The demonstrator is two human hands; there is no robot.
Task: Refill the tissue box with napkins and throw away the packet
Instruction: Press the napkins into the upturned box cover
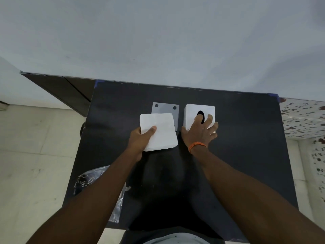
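My left hand [140, 140] holds a thick stack of white napkins [161, 132] above the middle of the black table, thumb on top of the stack. The stack partly covers a flat grey panel [167, 109] with two dark round spots, lying on the table behind it. To the right stands the white tissue box [191, 111] with a dark oval slot on top. My right hand [199, 130], with an orange band at the wrist, grips the box from its near side, fingers spread over the top. The clear plastic packet [91, 180] lies crumpled at the table's near left, partly under my left forearm.
The black table [246, 138] stands against a pale wall. A dark wooden piece [58, 90] sits at the back left. Light floor tiles lie to the left, and a speckled surface [302, 117] to the right.
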